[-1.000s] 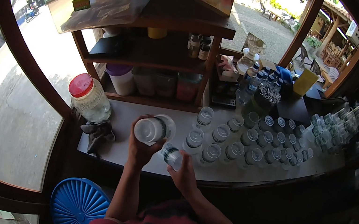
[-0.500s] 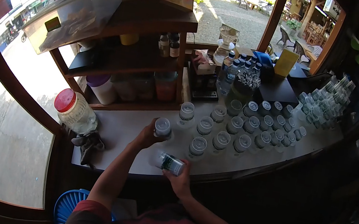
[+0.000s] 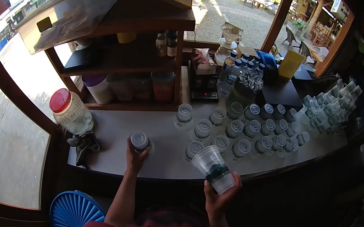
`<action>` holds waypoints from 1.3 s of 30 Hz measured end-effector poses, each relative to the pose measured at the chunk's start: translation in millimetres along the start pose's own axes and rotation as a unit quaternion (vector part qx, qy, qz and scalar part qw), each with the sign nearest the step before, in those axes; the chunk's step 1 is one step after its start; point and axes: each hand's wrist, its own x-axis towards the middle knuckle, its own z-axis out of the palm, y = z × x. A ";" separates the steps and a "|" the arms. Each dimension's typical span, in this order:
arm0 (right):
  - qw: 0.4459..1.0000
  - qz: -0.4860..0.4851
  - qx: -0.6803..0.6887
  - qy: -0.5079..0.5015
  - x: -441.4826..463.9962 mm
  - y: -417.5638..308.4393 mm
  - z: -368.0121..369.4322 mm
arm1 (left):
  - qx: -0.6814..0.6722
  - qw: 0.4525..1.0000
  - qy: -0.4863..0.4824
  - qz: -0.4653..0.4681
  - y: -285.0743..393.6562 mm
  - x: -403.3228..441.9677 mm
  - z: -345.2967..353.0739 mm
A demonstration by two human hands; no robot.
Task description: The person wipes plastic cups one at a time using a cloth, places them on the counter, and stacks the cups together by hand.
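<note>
My left hand [image 3: 135, 154] is wrapped round an upside-down clear plastic cup [image 3: 139, 141] low over the white counter [image 3: 112, 126]; whether the cup touches the counter I cannot tell. In my right hand [image 3: 222, 195] is another clear cup [image 3: 215, 168] with a dark green band, tilted with its wide mouth towards the upper left. Just beyond it, several upside-down cups [image 3: 203, 128] stand in rows on the counter. A heap of cups [image 3: 332, 106] lies at the far right end.
A red-lidded jar [image 3: 71, 111] and a dark cloth [image 3: 84, 145] are at the counter's left end. Behind are wooden shelves [image 3: 137, 63] with tubs, water bottles [image 3: 231, 77] and a black box [image 3: 281, 92]. A blue ribbed round object [image 3: 77, 211] is below left.
My left hand has moved left, away from the rows, with its cup. My right hand has moved right and turned its cup mouth-up towards the rows. The view has shifted too.
</note>
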 end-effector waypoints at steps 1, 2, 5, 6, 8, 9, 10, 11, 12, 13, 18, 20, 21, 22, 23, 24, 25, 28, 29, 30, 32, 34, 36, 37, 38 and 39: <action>0.999 -0.003 -0.023 -0.042 14.7 -5.6 -5.9 | -0.028 0.999 0.014 -0.008 -1.0 0.5 7.1; 0.995 -0.007 -0.046 -0.083 30.5 -10.2 -9.9 | -0.024 1.000 0.006 -0.011 3.3 3.6 12.3; 0.974 -0.024 -0.088 -0.206 71.8 -13.3 0.0 | -0.003 1.000 -0.022 -0.008 15.7 9.7 23.6; 0.957 -0.007 -0.101 -0.273 83.3 -12.5 6.5 | 0.008 1.000 -0.028 0.006 17.3 13.5 28.2; 0.923 0.003 -0.161 -0.349 95.3 -4.5 32.1 | 0.001 1.000 -0.014 0.017 17.4 17.0 34.3; 0.902 0.008 -0.190 -0.387 98.2 -0.1 43.5 | -0.019 1.000 0.006 0.015 14.2 15.1 36.5; 0.901 0.015 -0.191 -0.389 99.3 2.7 52.2 | -0.039 0.999 0.029 0.012 10.1 13.8 39.4; 0.899 0.022 -0.190 -0.395 98.2 5.1 59.5 | -0.062 0.997 0.046 0.014 2.3 11.7 42.7; 0.895 0.029 -0.189 -0.403 95.3 6.3 62.6 | -0.081 0.994 0.065 0.014 -4.5 8.3 43.6; 0.895 0.027 -0.192 -0.402 93.3 6.8 62.1 | -0.102 0.991 0.086 0.018 -11.0 9.7 44.7; 0.908 0.016 -0.159 -0.387 75.9 9.0 42.5 | -0.106 0.988 0.060 0.091 59.4 30.6 56.4; 0.908 0.027 -0.159 -0.387 73.2 5.7 40.2 | -0.128 0.975 0.034 0.180 82.3 62.3 71.6; 0.911 0.026 -0.154 -0.382 72.6 6.1 40.4 | -0.110 0.970 0.035 0.215 91.8 75.5 81.2; 0.914 0.024 -0.150 -0.376 70.3 7.1 41.3 | -0.094 0.963 0.036 0.251 101.7 87.1 91.0; 0.918 0.024 -0.146 -0.368 67.9 8.0 43.4 | -0.108 0.966 0.008 0.234 119.5 92.9 98.7; 0.932 -0.007 -0.137 -0.334 66.9 9.2 47.4 | -0.083 0.980 -0.035 0.179 114.8 102.5 104.9; 0.944 -0.037 -0.130 -0.301 65.8 11.0 52.3 | -0.078 0.977 -0.060 0.188 99.2 114.7 116.4; 0.943 0.001 -0.119 -0.312 51.5 21.6 68.2 | -0.045 0.970 -0.159 0.176 85.3 127.3 132.2; 0.936 0.034 -0.114 -0.332 48.5 24.9 75.0 | -0.031 0.966 -0.194 0.168 83.3 131.1 134.2; 0.940 0.033 -0.112 -0.322 49.6 27.3 80.5 | -0.028 0.965 -0.216 0.145 79.7 137.2 136.4; 0.946 0.037 -0.099 -0.308 41.5 26.2 93.2 | -0.011 0.961 -0.262 0.092 67.6 142.7 129.8; 0.963 -0.007 -0.026 -0.268 42.6 22.6 108.9 | -0.002 0.963 -0.253 0.090 59.1 145.6 125.1; 0.971 -0.033 0.022 -0.237 46.2 18.4 123.6 | -0.031 0.965 -0.247 0.086 33.0 147.5 128.1; 0.973 -0.032 0.036 -0.227 43.5 15.4 131.4 | -0.096 0.961 -0.246 0.085 19.2 144.6 130.5; 0.974 -0.028 0.051 -0.219 38.3 11.7 138.9 | -0.100 0.961 -0.242 0.084 14.0 140.8 128.6; 0.974 -0.030 0.057 -0.219 32.9 15.4 148.8 | -0.104 0.962 -0.239 0.082 11.2 135.9 126.1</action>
